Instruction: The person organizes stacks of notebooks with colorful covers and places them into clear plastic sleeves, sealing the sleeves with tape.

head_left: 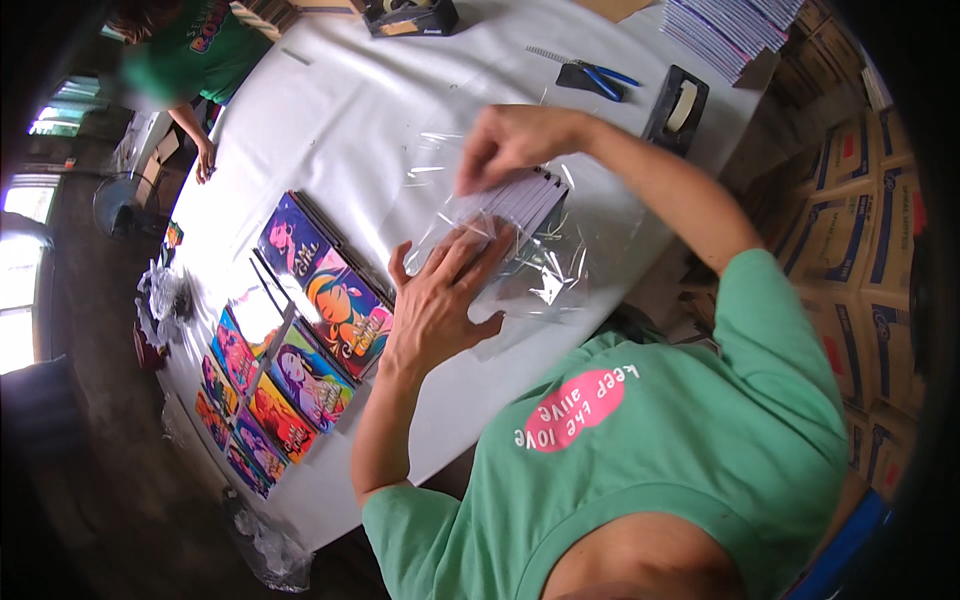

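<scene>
A wire-bound notebook (532, 208) with lined white pages lies on the table, with a sheet or bag of clear plastic film (550, 285) over and around it. My left hand (435, 300) rests flat on the film and the notebook, its fingers stretched out and spread. Above the notebook's far side is my right hand (510, 148), its fingers curled together and slightly blurred by motion. Whether they grip an edge of the film is hidden. Left of my left hand, colourful illustrated notebooks (345, 315) lie in rows and stacks.
Blue-handled pliers (600, 80) and a black tape dispenser (675, 110) lie beyond my right hand. Another tape dispenser (410, 15) and a stack of notebooks (725, 35) stand at the far edge. A co-worker (200, 60) is at the far left; cartons (840, 250) are piled right.
</scene>
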`<state>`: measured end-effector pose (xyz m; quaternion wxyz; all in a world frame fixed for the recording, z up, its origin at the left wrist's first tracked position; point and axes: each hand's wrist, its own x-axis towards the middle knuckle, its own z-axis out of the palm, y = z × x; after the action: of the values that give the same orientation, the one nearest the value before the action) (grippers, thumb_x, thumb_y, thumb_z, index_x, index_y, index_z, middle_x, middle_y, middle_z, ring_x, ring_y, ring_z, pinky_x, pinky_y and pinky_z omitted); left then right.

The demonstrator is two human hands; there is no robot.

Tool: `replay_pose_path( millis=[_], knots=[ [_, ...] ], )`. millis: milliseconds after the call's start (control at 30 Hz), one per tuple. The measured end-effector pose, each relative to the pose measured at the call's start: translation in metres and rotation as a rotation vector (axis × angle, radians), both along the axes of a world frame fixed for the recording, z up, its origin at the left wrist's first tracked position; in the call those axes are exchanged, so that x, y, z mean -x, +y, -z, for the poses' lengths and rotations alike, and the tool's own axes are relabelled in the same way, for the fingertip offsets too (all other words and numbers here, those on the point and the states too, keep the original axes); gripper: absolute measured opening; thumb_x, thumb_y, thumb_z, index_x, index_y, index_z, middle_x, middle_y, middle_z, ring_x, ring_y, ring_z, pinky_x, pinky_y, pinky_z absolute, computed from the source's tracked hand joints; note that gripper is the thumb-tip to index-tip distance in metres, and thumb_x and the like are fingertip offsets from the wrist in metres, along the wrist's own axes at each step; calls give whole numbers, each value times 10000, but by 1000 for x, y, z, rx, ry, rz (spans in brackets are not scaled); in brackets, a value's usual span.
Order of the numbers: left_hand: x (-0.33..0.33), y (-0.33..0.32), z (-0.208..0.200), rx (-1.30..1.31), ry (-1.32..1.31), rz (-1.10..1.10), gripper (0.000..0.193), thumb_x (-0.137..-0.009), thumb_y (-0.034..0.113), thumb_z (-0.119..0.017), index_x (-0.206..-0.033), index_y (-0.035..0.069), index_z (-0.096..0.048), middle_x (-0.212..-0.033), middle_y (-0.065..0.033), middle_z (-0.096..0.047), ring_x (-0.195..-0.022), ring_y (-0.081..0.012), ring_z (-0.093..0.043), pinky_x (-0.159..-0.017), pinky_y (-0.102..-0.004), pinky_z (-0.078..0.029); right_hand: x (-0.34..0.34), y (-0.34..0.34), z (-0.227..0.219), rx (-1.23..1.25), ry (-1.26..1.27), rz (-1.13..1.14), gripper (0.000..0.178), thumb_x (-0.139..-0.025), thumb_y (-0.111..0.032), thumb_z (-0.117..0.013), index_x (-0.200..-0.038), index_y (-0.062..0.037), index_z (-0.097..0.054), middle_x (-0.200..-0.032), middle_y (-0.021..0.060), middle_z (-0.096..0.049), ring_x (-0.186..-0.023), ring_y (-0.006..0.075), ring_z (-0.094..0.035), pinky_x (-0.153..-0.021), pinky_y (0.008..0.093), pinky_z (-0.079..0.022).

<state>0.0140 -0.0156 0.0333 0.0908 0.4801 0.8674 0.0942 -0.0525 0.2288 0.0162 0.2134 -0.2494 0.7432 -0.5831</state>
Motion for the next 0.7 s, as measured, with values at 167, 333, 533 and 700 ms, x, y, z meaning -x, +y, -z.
replay_pose_path(
  millis=[167,333,533,700],
  knots=[
    [0,0,-1,-30,-9,23,937,-513,244,-807,-1364,278,-418,-1404,18,-392,-1309,-162,-365,-997,-596,-196,16,-28,-30,816,84,496,163,-847,-80,-617,-994,-26,-663,-922,60,-692,-824,91,-636,-754,239,-515],
    [6,-1,-6,30,40,-17,983,-509,293,-815,-1378,377,-363,-1486,9,-272,-1374,-249,-239,-1010,-641,-150,-61,91,35,-100,660,1403,288,-822,-230,-683,-1023,-31,-630,-936,60,-648,-729,116,-583,-683,258,-472],
    [10,-2,-5,-4,70,1,1009,-467,286,-818,-1360,430,-371,-1489,0,-272,-1396,-294,-169,-1031,-658,-66,-144,123,145,-191,-174,1865,442,-798,-445,-657,-1026,-67,-630,-967,63,-641,-920,197,-587,-808,316,-452],
    [10,-1,1,-103,48,27,986,-472,264,-810,-1353,413,-392,-1476,-1,-299,-1396,-282,-175,-1037,-662,-5,-130,140,130,243,-507,1886,376,-792,-350,-684,-1008,-46,-633,-1001,55,-645,-933,212,-598,-874,330,-432]
  ],
)
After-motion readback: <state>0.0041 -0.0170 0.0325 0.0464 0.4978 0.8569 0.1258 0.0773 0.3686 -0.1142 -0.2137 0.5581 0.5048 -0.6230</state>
